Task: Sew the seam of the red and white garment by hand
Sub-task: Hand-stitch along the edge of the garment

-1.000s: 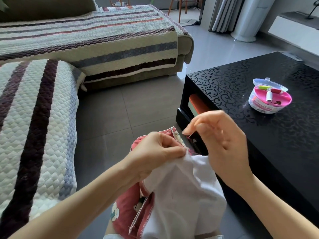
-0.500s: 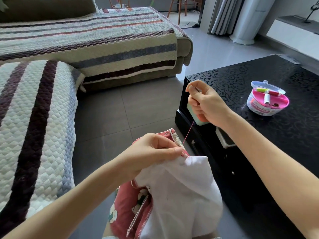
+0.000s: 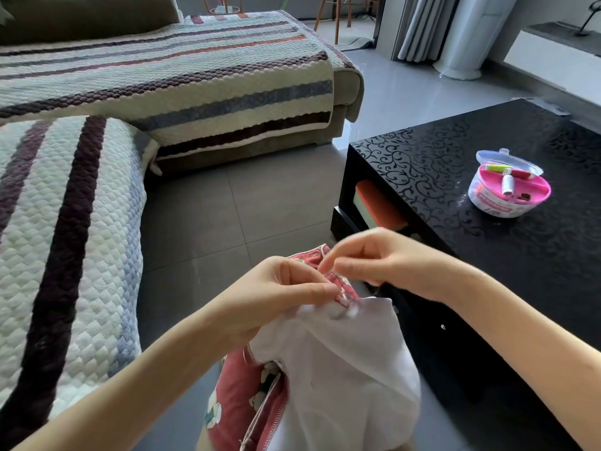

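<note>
The red and white garment [image 3: 338, 369] lies bunched on my lap, white lining up, red flowered fabric at its left and top. My left hand [image 3: 276, 297] pinches the seam edge between thumb and fingers. My right hand [image 3: 377, 258] is just right of it, low over the seam. Its thumb and forefinger pinch a thin needle at the red edge. The needle is mostly hidden by the fingers, and I see no thread.
A black patterned coffee table [image 3: 487, 177] stands at the right with a round pink sewing kit [image 3: 509, 187] on it, lid open. A striped quilted sofa [image 3: 65, 222] runs along the left and back. Grey tile floor [image 3: 227, 206] lies between them.
My right hand, raised half a second ago with the red thread pulled taut, has come back down to the seam beside my left hand. The left hand kept its hold.
</note>
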Tool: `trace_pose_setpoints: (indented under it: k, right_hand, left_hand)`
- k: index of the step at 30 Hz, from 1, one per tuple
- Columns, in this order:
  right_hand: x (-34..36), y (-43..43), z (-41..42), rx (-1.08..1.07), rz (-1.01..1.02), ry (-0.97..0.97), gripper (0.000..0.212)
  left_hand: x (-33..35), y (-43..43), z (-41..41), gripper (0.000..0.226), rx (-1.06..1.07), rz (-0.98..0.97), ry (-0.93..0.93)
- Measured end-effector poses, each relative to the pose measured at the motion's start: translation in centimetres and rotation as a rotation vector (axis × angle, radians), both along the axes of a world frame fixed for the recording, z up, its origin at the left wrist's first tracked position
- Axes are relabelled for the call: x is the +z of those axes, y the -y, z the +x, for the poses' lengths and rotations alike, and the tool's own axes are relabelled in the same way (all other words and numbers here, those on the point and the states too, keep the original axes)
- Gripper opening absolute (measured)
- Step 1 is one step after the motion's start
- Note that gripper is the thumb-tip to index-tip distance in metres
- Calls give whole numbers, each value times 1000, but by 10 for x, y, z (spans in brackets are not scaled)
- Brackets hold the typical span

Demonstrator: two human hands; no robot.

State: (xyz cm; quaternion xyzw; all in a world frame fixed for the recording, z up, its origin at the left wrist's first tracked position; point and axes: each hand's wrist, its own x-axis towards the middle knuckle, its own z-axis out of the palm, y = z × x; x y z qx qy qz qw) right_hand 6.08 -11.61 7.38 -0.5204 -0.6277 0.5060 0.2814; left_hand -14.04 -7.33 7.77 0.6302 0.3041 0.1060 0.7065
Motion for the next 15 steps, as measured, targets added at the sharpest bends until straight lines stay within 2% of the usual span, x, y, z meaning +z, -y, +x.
trace_pose_setpoints:
  k: [3, 7, 11, 13, 15]
  right_hand:
    - [-3, 6, -2, 68, -49, 9, 32]
    - [0, 7, 1, 11, -66, -82, 16]
    - [6, 7, -3, 10, -72, -99, 13]
    - [4, -1, -2, -96, -18, -22, 14]
    - [-11, -16, 7, -250, 126, 185, 13]
  left_hand:
    - [2, 0, 1, 11, -15, -10, -1]
    - [0, -1, 1, 15, 9, 13, -30]
    - [0, 0, 0, 14, 12, -24, -28]
    - [0, 0, 0, 16, 15, -35, -25]
    - [1, 0, 0, 14, 20, -48, -23]
